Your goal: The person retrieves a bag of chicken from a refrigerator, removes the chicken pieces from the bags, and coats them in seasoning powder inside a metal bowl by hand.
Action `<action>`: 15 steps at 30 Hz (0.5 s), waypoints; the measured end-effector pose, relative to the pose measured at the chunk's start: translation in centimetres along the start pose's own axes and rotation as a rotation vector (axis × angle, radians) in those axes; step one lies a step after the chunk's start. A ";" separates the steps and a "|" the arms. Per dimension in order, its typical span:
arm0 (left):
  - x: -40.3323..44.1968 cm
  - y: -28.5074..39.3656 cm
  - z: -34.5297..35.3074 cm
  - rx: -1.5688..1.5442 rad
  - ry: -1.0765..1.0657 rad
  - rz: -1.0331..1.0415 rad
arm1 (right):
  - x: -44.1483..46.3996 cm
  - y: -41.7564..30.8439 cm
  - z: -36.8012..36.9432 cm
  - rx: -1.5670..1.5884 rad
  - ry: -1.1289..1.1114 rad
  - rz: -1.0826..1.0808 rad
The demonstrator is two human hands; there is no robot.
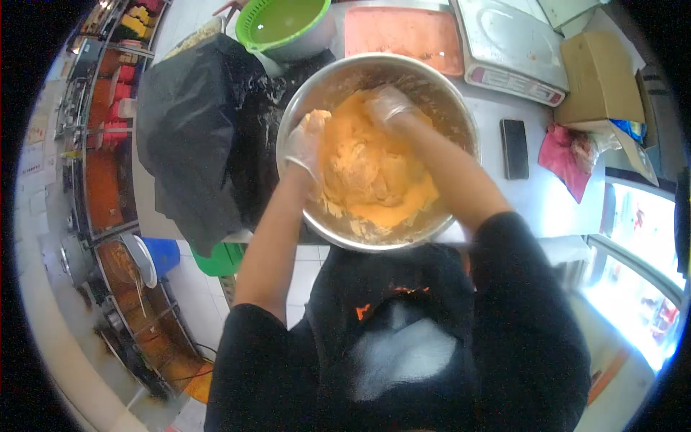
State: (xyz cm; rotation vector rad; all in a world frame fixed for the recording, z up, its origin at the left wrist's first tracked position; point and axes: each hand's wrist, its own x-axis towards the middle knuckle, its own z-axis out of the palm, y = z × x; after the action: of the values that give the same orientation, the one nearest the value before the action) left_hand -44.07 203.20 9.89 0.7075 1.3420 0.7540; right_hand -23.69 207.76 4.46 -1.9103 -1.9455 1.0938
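A large steel bowl (pixel 469 137) holds orange-yellow powder (pixel 392 212) and lumpy, powder-coated pieces (pixel 360 169) whose kind I cannot make out. My left hand (pixel 306 142), in a clear plastic glove, is inside the bowl's left side. Its fingers are curled at an orange-coated lump (pixel 317 119); coating blurs where fingers end and lump begins. At the upper right of the mix is my right hand (pixel 392 108), also in a clear glove. Powder and motion blur hide its fingers, and whether it grips anything does not show.
Behind the bowl stand a green strainer in a tub (pixel 288 47), a pink tray (pixel 403 36) and a scale (pixel 511 50). Black plastic (pixel 191 129) covers something at left. A phone (pixel 514 150), a red cloth (pixel 565 160) and a cardboard box (pixel 601 79) lie right.
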 end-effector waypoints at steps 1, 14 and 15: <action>0.6 -0.5 -0.4 0.120 -0.009 0.194 | -0.7 -2.6 -0.9 -0.047 -0.094 -0.055; 2.6 -2.2 -1.8 0.074 -0.137 0.518 | -1.4 -7.1 6.6 -0.388 -0.737 -0.210; 3.2 -2.5 -2.1 0.183 -0.102 0.442 | -3.2 -7.2 3.8 -0.317 -0.674 -0.309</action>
State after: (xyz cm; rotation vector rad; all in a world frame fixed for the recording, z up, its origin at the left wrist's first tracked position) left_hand -45.78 204.36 5.84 1.1975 1.1828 0.9362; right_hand -31.17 204.27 7.38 -1.3752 -2.7980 1.5371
